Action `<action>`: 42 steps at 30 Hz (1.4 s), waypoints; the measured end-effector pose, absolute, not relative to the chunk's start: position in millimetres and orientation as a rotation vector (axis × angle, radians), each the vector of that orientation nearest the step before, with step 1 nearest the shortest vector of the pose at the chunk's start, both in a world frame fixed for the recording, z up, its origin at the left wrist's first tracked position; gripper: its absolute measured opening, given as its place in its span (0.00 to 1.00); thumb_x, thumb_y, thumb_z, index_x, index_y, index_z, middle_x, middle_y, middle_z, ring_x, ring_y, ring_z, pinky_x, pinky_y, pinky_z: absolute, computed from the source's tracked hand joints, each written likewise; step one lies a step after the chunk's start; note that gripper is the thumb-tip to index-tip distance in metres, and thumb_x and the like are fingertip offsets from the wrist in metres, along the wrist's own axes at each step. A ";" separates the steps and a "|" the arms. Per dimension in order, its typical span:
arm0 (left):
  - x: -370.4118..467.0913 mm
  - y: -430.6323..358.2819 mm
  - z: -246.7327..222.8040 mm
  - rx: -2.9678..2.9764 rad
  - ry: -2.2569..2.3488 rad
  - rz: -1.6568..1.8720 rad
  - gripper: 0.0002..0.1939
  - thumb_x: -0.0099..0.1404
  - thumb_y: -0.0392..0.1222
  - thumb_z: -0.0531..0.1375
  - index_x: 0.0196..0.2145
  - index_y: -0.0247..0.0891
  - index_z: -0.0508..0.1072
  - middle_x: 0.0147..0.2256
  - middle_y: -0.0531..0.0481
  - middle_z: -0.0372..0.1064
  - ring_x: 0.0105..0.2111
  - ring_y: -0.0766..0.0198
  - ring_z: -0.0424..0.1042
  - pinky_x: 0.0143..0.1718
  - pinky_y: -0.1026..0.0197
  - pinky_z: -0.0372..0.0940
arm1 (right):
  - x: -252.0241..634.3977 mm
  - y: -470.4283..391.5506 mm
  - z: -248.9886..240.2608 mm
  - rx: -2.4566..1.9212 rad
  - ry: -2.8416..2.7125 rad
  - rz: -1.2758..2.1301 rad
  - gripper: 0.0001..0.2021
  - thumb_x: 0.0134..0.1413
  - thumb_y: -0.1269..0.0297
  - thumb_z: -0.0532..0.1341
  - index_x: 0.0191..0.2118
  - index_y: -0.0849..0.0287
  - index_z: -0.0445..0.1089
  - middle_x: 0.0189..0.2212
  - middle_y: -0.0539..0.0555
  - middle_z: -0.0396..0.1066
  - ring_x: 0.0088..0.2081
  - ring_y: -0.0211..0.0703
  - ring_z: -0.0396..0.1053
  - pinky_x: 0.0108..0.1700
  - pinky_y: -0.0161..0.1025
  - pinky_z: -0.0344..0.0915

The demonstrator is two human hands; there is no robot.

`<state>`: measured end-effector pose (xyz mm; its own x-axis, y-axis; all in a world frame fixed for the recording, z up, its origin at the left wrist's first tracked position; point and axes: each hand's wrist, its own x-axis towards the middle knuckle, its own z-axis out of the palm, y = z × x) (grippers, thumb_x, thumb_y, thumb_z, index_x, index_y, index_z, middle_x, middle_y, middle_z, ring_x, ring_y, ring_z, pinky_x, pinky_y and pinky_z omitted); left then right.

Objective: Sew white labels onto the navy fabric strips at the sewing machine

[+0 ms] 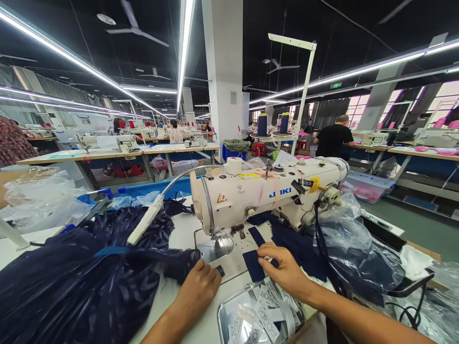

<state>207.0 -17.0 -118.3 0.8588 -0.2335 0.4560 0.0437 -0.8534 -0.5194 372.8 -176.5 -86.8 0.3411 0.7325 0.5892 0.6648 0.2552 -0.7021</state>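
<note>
Navy cloth (254, 267) is finger-pinched by the right hand (283, 268) while the left hand (202, 281) clasps dark lace (182, 263), apparently keeping both beside the sewing machine (247, 191).

Long strip lights (184, 52) ran beneath a dark ceiling (344, 38) hung with fans (135, 31). A pale pillar (225, 71) rose mid-room. Windows (356, 111) and dark curtains (330, 113) lined the right side; tables (175, 147) stood in rows above a grey-green floor (407, 212).

head view faces forward and down over nearby navy fabric (253, 266).
</note>
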 end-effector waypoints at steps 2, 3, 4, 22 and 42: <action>207.3 -17.4 -117.6 -2.497 0.138 -0.706 0.10 0.56 0.25 0.53 0.21 0.34 0.61 0.19 0.52 0.61 0.21 0.64 0.57 0.30 0.59 0.47 | 372.2 -176.3 -85.8 -1.451 -1.319 0.130 0.07 0.48 0.68 0.54 0.24 0.59 0.66 0.20 0.50 0.64 0.26 0.38 0.60 0.31 0.36 0.57; 207.3 -17.6 -117.2 -2.497 0.135 -0.711 0.10 0.56 0.25 0.53 0.21 0.34 0.62 0.19 0.52 0.62 0.21 0.64 0.57 0.30 0.59 0.47 | 372.2 -176.4 -85.5 -1.456 -1.290 0.177 0.07 0.48 0.67 0.54 0.23 0.59 0.66 0.20 0.49 0.63 0.25 0.37 0.59 0.31 0.35 0.57; 207.4 -18.0 -116.7 -2.498 0.131 -0.719 0.10 0.56 0.25 0.53 0.21 0.34 0.62 0.19 0.52 0.62 0.21 0.64 0.57 0.30 0.59 0.47 | 372.3 -176.5 -85.3 -1.460 -1.257 0.235 0.08 0.48 0.66 0.54 0.23 0.59 0.65 0.20 0.49 0.62 0.25 0.37 0.59 0.31 0.35 0.56; 208.7 -17.8 -109.5 -2.543 0.109 -0.665 0.10 0.56 0.23 0.53 0.24 0.33 0.68 0.21 0.51 0.65 0.22 0.64 0.60 0.31 0.59 0.49 | 405.2 -202.8 -75.1 -1.575 -1.606 -0.603 0.08 0.54 0.73 0.51 0.34 0.63 0.68 0.26 0.52 0.69 0.29 0.38 0.62 0.37 0.40 0.58; 211.2 -18.5 -103.6 -2.575 0.116 -0.615 0.18 0.58 0.20 0.46 0.22 0.34 0.69 0.20 0.51 0.65 0.21 0.63 0.61 0.31 0.59 0.51 | 428.8 -253.7 -79.2 -2.173 -2.344 -0.241 0.12 0.47 0.75 0.58 0.40 0.59 0.65 0.38 0.52 0.68 0.37 0.41 0.61 0.39 0.40 0.51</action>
